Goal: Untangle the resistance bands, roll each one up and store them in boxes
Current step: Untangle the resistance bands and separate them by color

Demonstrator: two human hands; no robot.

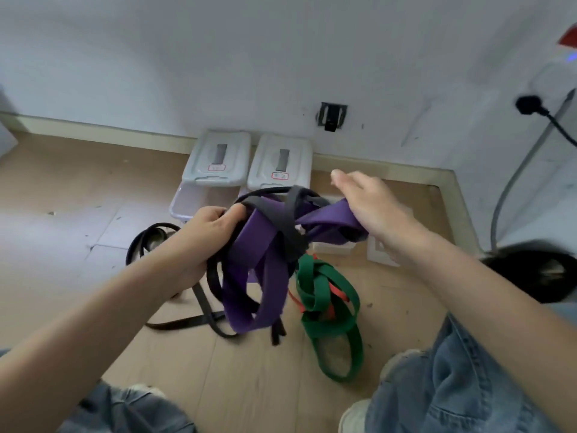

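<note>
A wide purple band hangs in loops above the floor, knotted with a grey band and thin black bands. My left hand grips the left side of this tangle. My right hand holds the purple band's right end, index finger stretched out. On the floor below lies a green band twisted with a thin red band. Two white boxes stand against the wall, lids raised: one on the left, one on the right.
More black band loops lie on the wooden floor at left. My knees in blue jeans frame the bottom corners. A black plug and cable hang on the wall at right, near a grey hose. A dark round object sits at right.
</note>
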